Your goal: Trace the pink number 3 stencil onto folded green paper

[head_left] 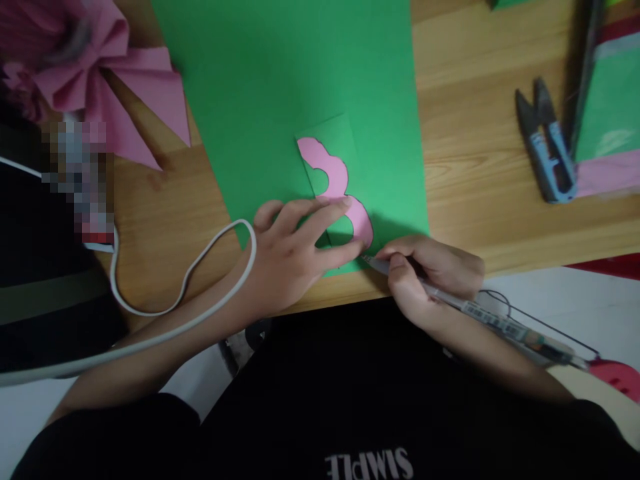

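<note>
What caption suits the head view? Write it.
Left hand steadies a wavy pink paper cutout on green paper; right hand holds a slim grey pen.

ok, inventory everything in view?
Table: 1, wood-brown, under papers
Sheet: 1, green, centre
Small paper: 1, green, on sheet
Cutout: 1, pink, atop papers
Pen: 1, pale, lower right
Snips: 1, blue-grey, right
Paper stack: 1, multicoloured, right
Bow: 1, pink, upper left
Cable: 1, white, left
Cord: 1, dark, right
Dark object: 1, black-green, left
Round object: 1, red, lower right
Pixelated patch: unclear
Shirt: 1, black, bottom
Left hand: 1, bare, on cutout
Right hand: 1, bare, around pen
</note>
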Available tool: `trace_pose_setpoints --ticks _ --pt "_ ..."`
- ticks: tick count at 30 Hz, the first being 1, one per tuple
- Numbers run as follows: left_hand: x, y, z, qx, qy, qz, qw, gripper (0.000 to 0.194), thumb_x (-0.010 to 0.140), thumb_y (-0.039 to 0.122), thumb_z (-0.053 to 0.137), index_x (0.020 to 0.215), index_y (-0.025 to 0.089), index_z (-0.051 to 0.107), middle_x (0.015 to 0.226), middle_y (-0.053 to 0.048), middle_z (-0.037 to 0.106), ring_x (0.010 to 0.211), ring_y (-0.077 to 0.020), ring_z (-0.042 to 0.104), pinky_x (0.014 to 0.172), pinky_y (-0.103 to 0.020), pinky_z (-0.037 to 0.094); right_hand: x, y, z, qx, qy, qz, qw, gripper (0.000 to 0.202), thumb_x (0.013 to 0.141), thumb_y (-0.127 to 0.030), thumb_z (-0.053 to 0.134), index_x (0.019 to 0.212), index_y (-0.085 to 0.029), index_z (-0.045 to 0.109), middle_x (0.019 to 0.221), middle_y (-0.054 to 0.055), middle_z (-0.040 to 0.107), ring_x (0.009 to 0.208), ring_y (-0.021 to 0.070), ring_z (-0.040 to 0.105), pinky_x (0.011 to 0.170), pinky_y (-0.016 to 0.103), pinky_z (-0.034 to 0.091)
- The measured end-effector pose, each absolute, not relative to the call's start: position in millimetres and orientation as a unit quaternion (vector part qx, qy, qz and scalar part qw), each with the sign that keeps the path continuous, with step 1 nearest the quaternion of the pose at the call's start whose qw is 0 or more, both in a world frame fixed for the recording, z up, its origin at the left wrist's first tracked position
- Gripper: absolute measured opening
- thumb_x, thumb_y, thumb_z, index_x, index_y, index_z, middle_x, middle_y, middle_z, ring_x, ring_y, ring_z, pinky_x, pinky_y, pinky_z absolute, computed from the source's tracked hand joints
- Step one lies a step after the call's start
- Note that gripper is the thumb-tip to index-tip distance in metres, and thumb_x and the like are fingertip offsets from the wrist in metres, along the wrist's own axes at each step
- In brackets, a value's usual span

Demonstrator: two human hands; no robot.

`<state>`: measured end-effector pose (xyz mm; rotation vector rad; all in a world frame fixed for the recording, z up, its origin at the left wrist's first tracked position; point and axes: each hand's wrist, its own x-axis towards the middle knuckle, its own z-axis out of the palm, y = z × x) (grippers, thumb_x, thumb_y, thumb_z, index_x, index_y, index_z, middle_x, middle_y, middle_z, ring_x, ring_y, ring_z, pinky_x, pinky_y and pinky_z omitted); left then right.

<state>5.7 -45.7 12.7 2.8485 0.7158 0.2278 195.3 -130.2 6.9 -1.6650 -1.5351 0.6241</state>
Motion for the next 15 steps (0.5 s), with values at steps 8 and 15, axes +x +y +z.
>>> trace_pose_setpoints --ticks 8,15 --pt "6.2 -45.9 12.5 0.962 0.249 0.068 0.090 0.028 0.098 0.027 0.054 0.118 0.044 0.066 0.136 0.002 0.062 0.119 -0.0242 0.059 0.085 -0.043 0.042 201.8 -123.9 17.2 -0.661 -0.626 0.229 0.344 0.019 0.077 -0.009 0.052 0.069 -0.022 0.064 0.059 -0.003 0.069 0.048 0.0104 0.063 0.051 0.020 0.052" --pt "6.1 -45.8 12.7 0.963 0.246 0.068 0.087 0.032 0.095 0.025 0.059 0.120 0.043 0.065 0.138 0.001 0.060 0.120 -0.0238 0.058 0.088 -0.041 0.040 199.7 -126.3 14.2 -0.670 -0.601 0.229 0.371 0.018 0.078 -0.009 0.051 0.071 -0.018 0.065 0.062 0.000 0.070 0.052 0.0108 0.066 0.054 0.020 0.054"
